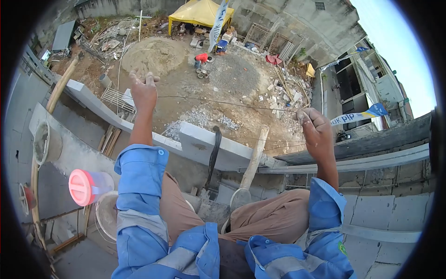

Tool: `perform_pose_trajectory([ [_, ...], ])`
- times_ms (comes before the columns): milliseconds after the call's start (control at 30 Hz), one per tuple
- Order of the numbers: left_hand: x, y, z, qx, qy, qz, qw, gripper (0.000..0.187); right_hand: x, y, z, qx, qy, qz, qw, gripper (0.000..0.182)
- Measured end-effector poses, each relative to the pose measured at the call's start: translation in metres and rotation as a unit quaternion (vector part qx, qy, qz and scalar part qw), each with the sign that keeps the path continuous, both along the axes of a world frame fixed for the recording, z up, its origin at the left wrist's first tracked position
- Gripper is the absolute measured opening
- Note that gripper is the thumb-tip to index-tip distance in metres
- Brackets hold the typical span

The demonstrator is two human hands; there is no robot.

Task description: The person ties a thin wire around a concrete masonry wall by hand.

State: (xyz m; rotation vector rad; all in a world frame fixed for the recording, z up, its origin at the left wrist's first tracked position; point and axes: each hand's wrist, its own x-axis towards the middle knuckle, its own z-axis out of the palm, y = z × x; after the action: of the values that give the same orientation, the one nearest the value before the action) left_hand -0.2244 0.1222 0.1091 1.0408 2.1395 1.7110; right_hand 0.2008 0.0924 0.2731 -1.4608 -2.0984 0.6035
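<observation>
A thin dark wire [223, 101] stretches across in front of me, between my two raised hands. My right hand [317, 132] is closed, its thumb and forefinger pinched on the wire's right end. On the other side my left hand [144, 93] is raised with bent fingers; the wire meets its inner edge, and the grip itself is partly hidden. More thin wire [278, 148] hangs lower, left of my right hand. Beneath my arms are my bent knees. Left of my left sleeve are a clear container with a pink lid [83, 187] and a grey bucket [108, 214].
I sit high above a yard, by a pale block wall [204, 142] with a wooden pole [255, 156] against it. Another bucket [46, 143] stands at left. Below are a sand pile [153, 55], a yellow canopy [200, 13] and a person in red [201, 58].
</observation>
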Motion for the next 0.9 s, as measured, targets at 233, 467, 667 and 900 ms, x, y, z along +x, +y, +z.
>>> perform_pose_trajectory([
  [233,-0.005,-0.01,0.006,-0.085,0.022,0.041,0.995,0.088,0.015,-0.017,-0.006,-0.101,-0.33,0.148,0.927,0.02],
  [467,-0.009,-0.01,0.006,-0.066,-0.054,0.025,0.996,0.084,0.042,-0.015,-0.014,-0.344,0.399,0.26,0.809,0.017],
  [667,-0.01,-0.008,0.006,-0.019,-0.048,0.049,0.997,0.077,0.035,-0.005,-0.03,0.07,-0.121,0.033,0.99,0.018],
  [900,-0.04,-0.016,-0.01,-0.054,-0.053,0.086,0.993,0.034,0.069,-0.02,-0.01,-0.422,0.176,0.276,0.845,0.031],
])
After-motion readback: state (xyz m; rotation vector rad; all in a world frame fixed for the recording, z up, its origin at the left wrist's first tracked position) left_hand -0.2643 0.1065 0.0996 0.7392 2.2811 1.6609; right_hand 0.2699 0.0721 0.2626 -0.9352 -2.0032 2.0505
